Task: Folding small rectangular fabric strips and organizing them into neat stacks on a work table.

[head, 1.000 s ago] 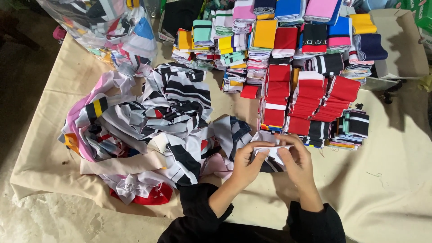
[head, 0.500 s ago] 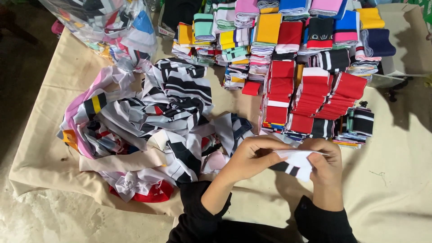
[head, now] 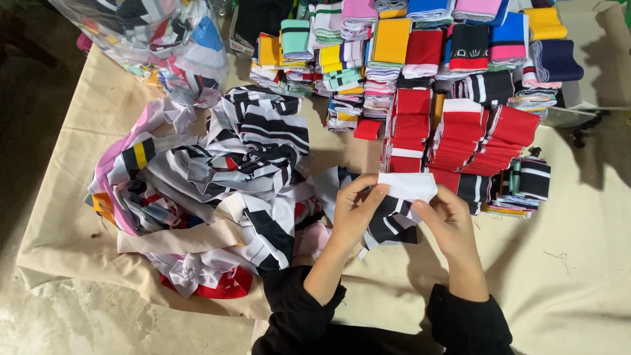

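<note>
A black-and-white fabric piece [head: 397,209] sits at lower centre, pinched by the left hand [head: 353,212] and right hand [head: 448,222]. Its loose tail could snag the tangled heap [head: 217,190] at left, or brush the red folded stacks [head: 453,135] just above and topple them.

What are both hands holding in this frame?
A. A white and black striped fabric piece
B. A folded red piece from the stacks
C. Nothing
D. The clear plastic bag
A: the left hand and right hand pinch a white and black striped fabric piece between them, just in front of the red folded stacks and beside the loose fabric pile.
</note>
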